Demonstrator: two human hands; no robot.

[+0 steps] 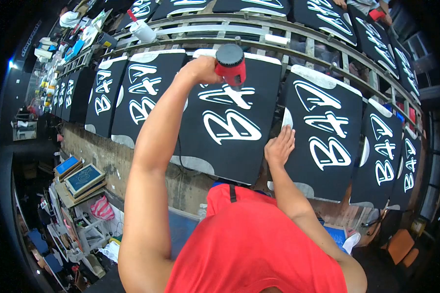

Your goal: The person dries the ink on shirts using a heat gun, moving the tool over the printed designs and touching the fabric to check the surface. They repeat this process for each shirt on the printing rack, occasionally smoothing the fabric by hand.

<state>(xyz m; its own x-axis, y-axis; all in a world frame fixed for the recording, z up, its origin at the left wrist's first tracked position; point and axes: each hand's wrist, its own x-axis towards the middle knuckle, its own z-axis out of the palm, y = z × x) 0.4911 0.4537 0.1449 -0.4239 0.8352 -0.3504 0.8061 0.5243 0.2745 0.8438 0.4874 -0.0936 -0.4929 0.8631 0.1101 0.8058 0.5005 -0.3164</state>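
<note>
My left hand (201,71) is closed around a red heat gun (235,72) with a black round back end, held over a black printed fabric panel (190,132). The heat gun covers part of that panel's large white lettering. Fingers stretched out, my right hand (280,145) lies flat at the left edge of the neighbouring black panel (298,122), near a pale curved patch (287,118). This panel carries the same white brush-style letters. A dark cord (181,151) hangs down between my arm and the panel under the heat gun.
More printed black panels (99,95) line the long bench both ways. Behind runs a metal rail frame (205,30) with a white tub (142,31) on it. Another person's hand (387,19) is at the far right, by a red tool (376,14). Framed screens (84,179) are stacked lower left.
</note>
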